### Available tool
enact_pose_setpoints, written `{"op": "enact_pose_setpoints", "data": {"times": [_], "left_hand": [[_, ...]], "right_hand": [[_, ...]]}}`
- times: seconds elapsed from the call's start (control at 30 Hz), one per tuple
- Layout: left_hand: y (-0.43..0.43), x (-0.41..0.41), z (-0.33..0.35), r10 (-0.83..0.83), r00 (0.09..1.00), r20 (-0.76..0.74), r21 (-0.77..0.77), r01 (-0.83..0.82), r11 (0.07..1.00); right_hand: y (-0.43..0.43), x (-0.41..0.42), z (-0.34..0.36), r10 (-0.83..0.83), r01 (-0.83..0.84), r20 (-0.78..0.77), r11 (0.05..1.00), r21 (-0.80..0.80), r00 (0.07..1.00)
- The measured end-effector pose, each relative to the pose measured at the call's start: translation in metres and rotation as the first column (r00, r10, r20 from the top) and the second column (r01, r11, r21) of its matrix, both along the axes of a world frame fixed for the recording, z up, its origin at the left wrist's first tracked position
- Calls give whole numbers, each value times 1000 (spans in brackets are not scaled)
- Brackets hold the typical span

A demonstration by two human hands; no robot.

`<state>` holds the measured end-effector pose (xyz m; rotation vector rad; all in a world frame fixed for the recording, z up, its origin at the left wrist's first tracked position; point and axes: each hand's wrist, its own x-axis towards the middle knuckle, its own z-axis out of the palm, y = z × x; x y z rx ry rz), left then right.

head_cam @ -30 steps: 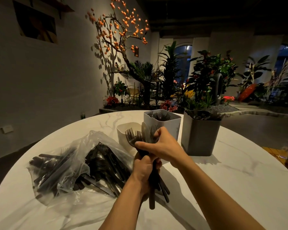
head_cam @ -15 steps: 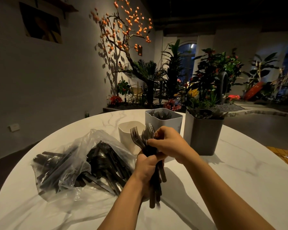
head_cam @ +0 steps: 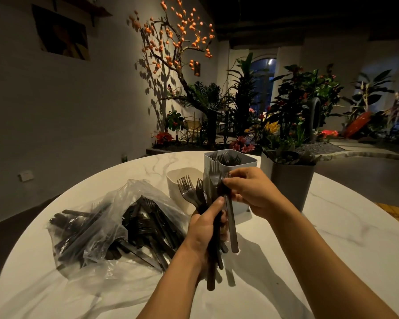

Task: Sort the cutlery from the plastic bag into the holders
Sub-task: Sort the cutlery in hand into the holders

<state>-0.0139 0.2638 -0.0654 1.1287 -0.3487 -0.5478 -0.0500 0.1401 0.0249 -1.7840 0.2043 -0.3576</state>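
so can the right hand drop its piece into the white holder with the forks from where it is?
Probably yes. The right hand pinches one piece just in front of the white holder, whose top is open with only fork heads inside. Nothing stands between them; the left hand grips its bundle lower down.

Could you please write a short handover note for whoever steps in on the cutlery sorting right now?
Left hand: grips a bundle of black cutlery, fork heads up.
Right hand: pinches one piece at its top, drawing it out of the bundle.
Plastic bag: on the table's left, much cutlery inside.
Done: forks stand in the light grey holder; the dark grey holder holds some pieces.
Left: the bundle, the bag; the white holder looks empty.
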Motion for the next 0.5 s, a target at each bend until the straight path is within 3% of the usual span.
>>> {"op": "enact_pose_setpoints", "data": {"times": [0.2,0.5], "left_hand": [[4,-2,2,30,999,-33,-40,-32,999],[5,-7,6,35,992,-121,-72,-44,996]], "right_hand": [[-6,-8,10,65,-65,0,995,73,998],[-7,-3,9,-95,25,192,942,336,977]]}}
